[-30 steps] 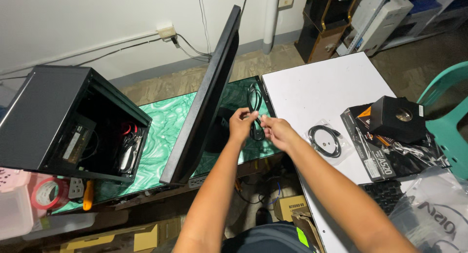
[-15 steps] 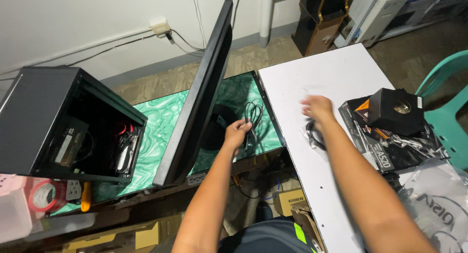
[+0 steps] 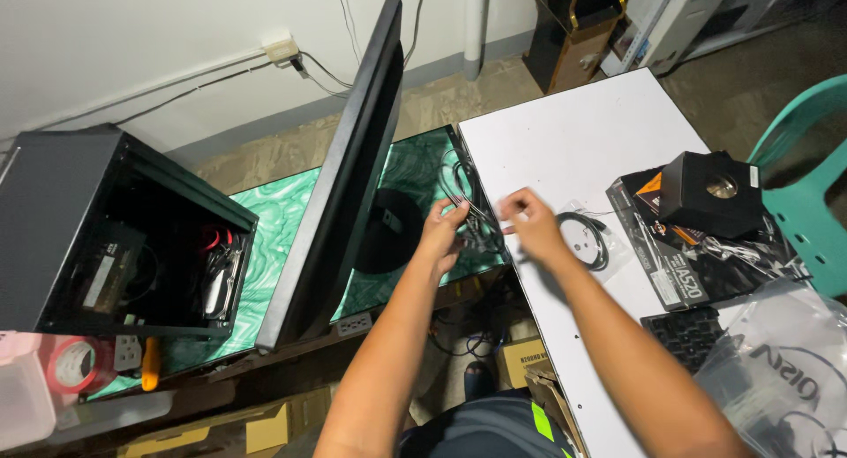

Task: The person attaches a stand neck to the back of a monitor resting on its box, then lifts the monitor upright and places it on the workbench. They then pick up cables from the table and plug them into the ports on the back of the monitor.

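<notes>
Behind the monitor (image 3: pixel 340 176), over the green mat (image 3: pixel 273 220), my left hand (image 3: pixel 443 233) pinches a black cable (image 3: pixel 468 206); my right hand (image 3: pixel 532 227), fingers closed, grips its other stretch.

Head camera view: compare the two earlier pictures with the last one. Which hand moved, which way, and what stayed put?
The right hand, which had reached out over the coiled black cable in its clear bag on the white table, has come back toward the left hand. The left hand stays at the cable bundle behind the monitor. Monitor, open computer case and black boxes are unmoved.
</notes>
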A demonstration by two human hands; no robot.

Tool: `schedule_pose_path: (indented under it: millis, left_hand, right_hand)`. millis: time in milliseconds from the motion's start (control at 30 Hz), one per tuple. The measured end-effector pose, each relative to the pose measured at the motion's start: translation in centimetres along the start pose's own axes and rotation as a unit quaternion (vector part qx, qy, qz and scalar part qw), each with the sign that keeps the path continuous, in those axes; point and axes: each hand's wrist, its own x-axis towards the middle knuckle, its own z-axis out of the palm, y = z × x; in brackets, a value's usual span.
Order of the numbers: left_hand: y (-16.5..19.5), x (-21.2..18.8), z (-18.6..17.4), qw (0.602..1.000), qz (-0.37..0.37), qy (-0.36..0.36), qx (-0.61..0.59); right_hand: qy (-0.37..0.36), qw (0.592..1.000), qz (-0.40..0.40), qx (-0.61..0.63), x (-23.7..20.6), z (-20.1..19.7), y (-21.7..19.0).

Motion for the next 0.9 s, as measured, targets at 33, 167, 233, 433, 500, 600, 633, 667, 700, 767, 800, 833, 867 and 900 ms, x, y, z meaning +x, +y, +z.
schedule_pose_path:
  millis: [33, 167, 233, 433, 500, 600, 633, 667, 700, 767, 800, 833, 867, 900]
  left_hand:
    - [0.0, 0.1, 0.1, 1.0, -0.008, 0.009, -0.016]
    - [0.1, 0.4, -0.4, 0.999, -0.009, 0.039, -0.037]
    - [0.1, 0.7, -0.8, 0.998, -0.003, 0.057, -0.027]
    - [-0.5, 1.0, -2.2, 0.992, 0.099, 0.075, -0.03]
    - [-0.6, 1.0, -2.5, 0.991, 0.119, 0.058, -0.034]
    - [-0.9, 0.7, -2.8, 0.988, 0.133, 0.07, 0.047]
    - [-1.0, 0.5, -2.9, 0.982, 0.148, 0.072, 0.094]
    - [-1.2, 0.3, -3.1, 0.973, 0.164, 0.074, 0.142]
    - [-1.4, 0.1, -3.2, 0.963, 0.178, 0.074, 0.188]
    - [-1.3, -0.2, -3.4, 0.883, 0.276, 0.128, 0.358]
    - [-1.2, -0.5, -3.4, 0.827, 0.32, 0.153, 0.437]
    - [-1.3, -1.1, -3.2, 0.81, 0.309, 0.164, 0.471]
    - [-1.4, -1.8, -3.0, 0.791, 0.299, 0.175, 0.505]
    - [-1.3, -2.4, -2.7, 0.77, 0.289, 0.186, 0.538]
  right_hand:
    - [-0.027, 0.991, -0.083, -0.1, -0.7, 0.9, -1.1]
    - [-0.137, 0.903, -0.247, -0.324, -3.4, 2.0, -4.7]
    - [-0.159, 0.891, -0.25, -0.345, -3.5, 2.0, -5.3]
    - [-0.086, 0.893, -0.259, -0.357, -1.0, 3.0, -2.2]
    - [-0.037, 0.91, -0.253, -0.326, 0.3, 3.5, -1.2]
    - [0.029, 0.983, -0.088, -0.157, 2.0, 4.3, -0.5]
    - [0.025, 0.99, -0.119, -0.073, 2.7, 4.5, -0.6]
    - [0.022, 0.989, -0.149, 0.012, 3.5, 5.0, -0.9]
    - [0.019, 0.979, -0.177, 0.096, 4.1, 5.2, -1.4]
    - [-0.002, 0.969, -0.103, 0.223, 5.0, 5.3, -2.8]
    - [-0.013, 0.956, -0.065, 0.286, 5.2, 5.5, -3.8]
    - [-0.018, 0.946, -0.08, 0.315, 5.4, 5.5, -4.9]
    - [-0.023, 0.934, -0.095, 0.345, 5.4, 5.6, -6.1]
    - [-0.029, 0.92, -0.111, 0.374, 5.4, 5.8, -7.4]
